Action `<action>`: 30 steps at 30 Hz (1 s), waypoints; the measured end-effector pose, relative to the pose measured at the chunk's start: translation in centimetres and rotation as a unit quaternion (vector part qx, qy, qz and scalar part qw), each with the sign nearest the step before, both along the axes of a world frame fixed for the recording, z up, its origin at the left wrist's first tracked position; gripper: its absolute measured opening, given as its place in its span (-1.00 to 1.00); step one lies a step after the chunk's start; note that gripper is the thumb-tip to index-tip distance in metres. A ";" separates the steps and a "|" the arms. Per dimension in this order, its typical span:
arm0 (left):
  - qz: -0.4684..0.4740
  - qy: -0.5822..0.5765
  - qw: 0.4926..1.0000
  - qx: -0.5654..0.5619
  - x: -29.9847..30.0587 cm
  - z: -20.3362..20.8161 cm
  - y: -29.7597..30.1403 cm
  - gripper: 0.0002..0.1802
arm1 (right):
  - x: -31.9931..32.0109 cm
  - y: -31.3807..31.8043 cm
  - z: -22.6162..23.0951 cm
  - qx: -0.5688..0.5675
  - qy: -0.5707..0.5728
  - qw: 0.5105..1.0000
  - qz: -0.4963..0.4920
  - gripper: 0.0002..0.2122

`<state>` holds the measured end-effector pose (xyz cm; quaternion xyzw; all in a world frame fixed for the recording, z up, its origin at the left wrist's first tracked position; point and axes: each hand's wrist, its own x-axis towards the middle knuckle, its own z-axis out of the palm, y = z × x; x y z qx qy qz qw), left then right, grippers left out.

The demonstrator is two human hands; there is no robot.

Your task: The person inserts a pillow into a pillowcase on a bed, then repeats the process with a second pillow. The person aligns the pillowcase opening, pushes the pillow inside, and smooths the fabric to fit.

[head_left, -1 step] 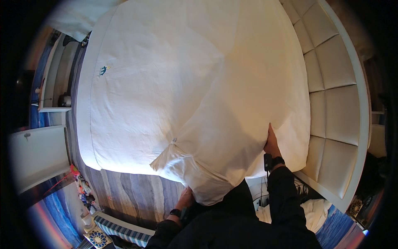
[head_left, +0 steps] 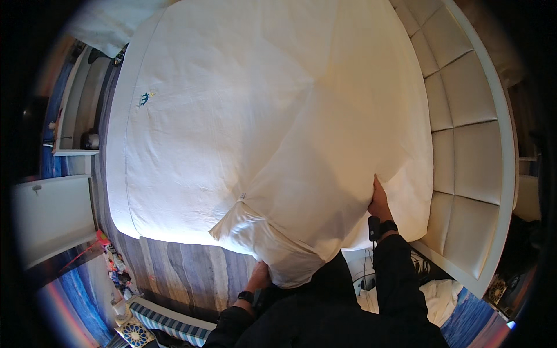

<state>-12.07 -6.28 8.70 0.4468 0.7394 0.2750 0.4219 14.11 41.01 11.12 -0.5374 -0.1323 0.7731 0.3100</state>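
A big white sheet [head_left: 278,133] covers the bed, with a small dark embroidered motif near its left side. Its near part is lifted and bunched toward my body, with a pointed, crumpled fold and a small label. My right hand [head_left: 379,204] grips the sheet's right side, thumb on top and the other fingers hidden by the cloth. Low in front of me, my left hand [head_left: 259,276] is closed on the sheet's hanging near edge; some of its fingers are hidden.
A padded cream headboard [head_left: 464,139] with a pale frame runs along the right. Patterned grey flooring [head_left: 185,272] shows at the near left. Beyond it are a striped bench [head_left: 168,322], a patterned cushion [head_left: 135,334] and a white cabinet [head_left: 55,214]. White cloth [head_left: 438,301] and cables lie by my right arm.
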 end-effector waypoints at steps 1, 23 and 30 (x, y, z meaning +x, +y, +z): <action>-0.035 0.045 0.998 0.022 -0.2 -0.5 0.4 -0.56 | -0.5 0.2 0.5 0.022 0.006 1.000 0.007 -0.55; 0.527 -0.574 0.584 0.227 -20.5 22.4 7.9 -0.46 | -9.6 -3.6 24.6 0.233 0.043 0.971 0.037 -0.70; 0.244 -0.221 0.936 0.127 -14.1 18.1 13.6 -0.42 | -13.4 -10.4 16.6 0.458 -0.323 0.779 0.282 -0.61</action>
